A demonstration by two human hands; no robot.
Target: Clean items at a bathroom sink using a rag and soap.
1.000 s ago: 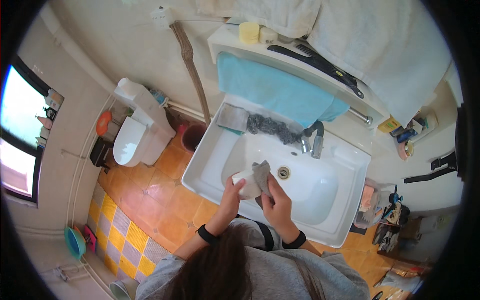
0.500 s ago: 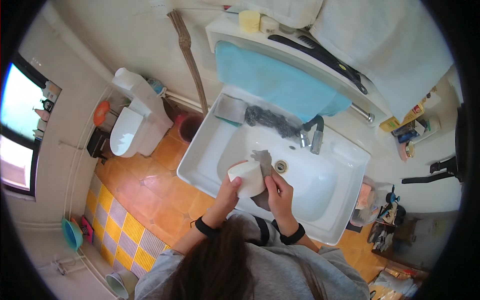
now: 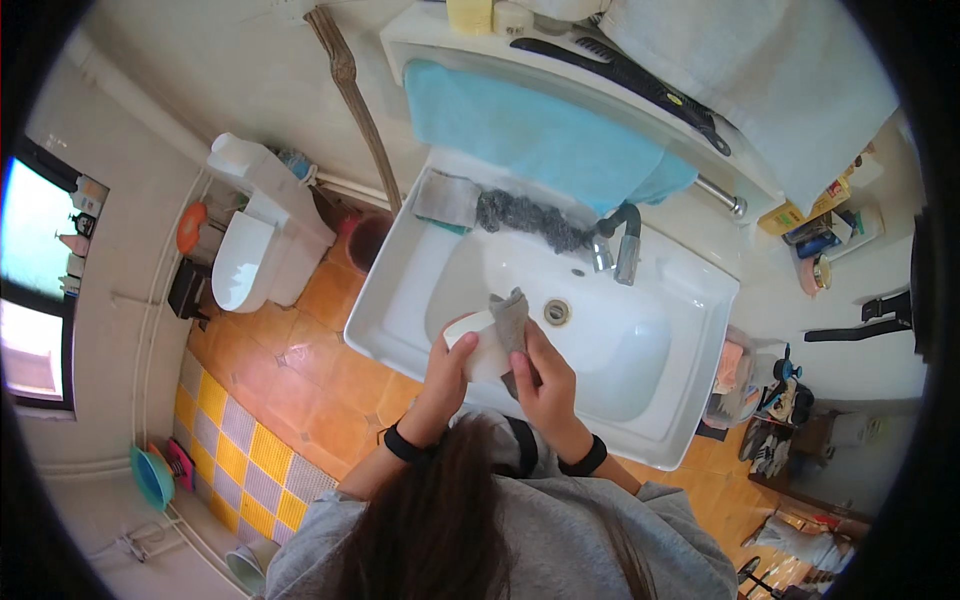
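Above the front of the white sink (image 3: 620, 345), my left hand (image 3: 446, 372) is closed around a smooth white cup-like container (image 3: 487, 357). Its opening and the far side cannot be made out. My right hand (image 3: 548, 388) pinches a bunched grey cloth (image 3: 510, 318) and presses it against the container's right side. One end of the cloth sticks up past the fingers; another part hangs below them. The drain (image 3: 557, 312) lies just beyond the right hand.
A faucet (image 3: 615, 245) rises at the sink's back, beside dark grey mesh (image 3: 535, 218) and a folded pale cloth (image 3: 447, 198). A blue towel (image 3: 540, 135) hangs under a shelf holding a black comb (image 3: 625, 75). The toilet (image 3: 265, 240) stands left.
The cloth has shifted from the container's far right edge onto its right side, covering more of it. Both hands sit slightly closer together, and the container has turned a little.
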